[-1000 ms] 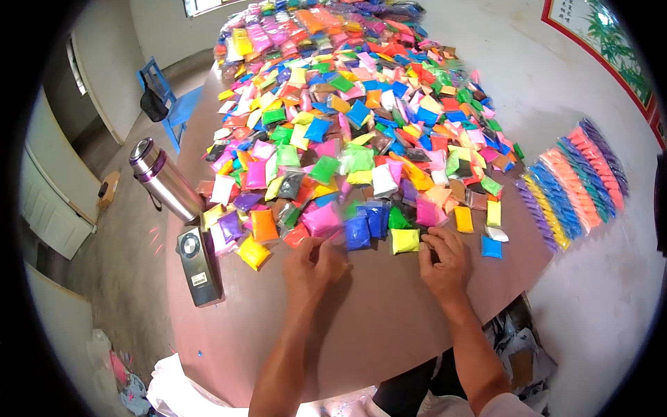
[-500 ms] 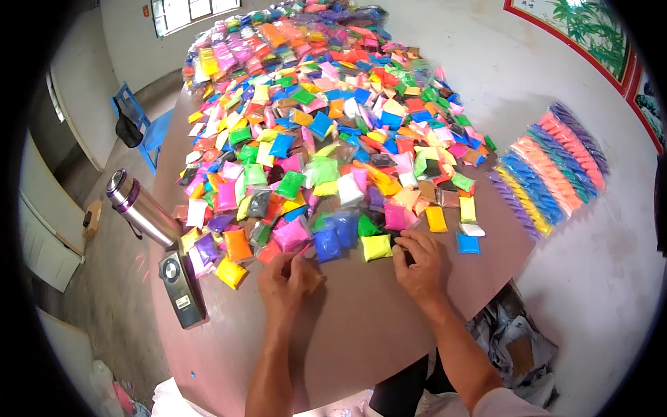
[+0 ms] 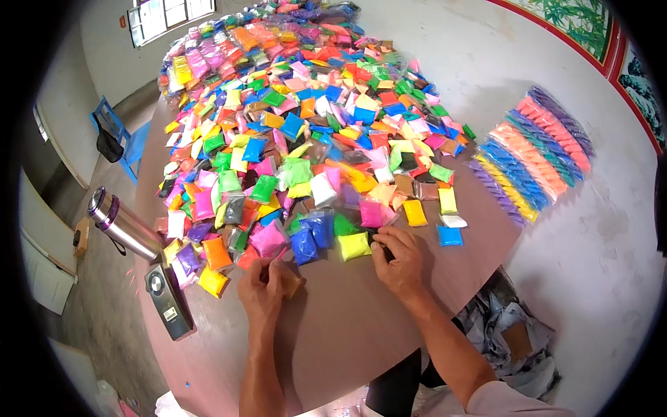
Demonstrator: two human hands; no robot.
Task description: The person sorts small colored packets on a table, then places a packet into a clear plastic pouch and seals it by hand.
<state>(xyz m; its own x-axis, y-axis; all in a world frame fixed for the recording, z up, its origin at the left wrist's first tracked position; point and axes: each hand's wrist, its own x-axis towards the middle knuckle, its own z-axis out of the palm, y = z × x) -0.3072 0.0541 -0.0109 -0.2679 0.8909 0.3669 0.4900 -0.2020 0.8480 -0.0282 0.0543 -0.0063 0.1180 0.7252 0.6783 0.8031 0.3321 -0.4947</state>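
Note:
My left hand is closed in a pinch at the near edge of the pile, with a small brown packet at its fingers, partly covered by them. My right hand rests to the right of a yellow packet, its fingers curled together. A dark bit shows at the right fingertips, too hidden to make out. Blue packets and a pink packet lie between and beyond the hands. All are small, pillow-shaped plastic packets in many colours.
A large heap of packets covers the table. Left stand a steel thermos and a black device. Bundled packet strips lie at the right edge. A blue chair stands beyond the table's left side.
The view has shifted, so everything sits a little further left in it. Both hands keep nearly the same place against the packets; more of the brown packet shows beside my left fingers.

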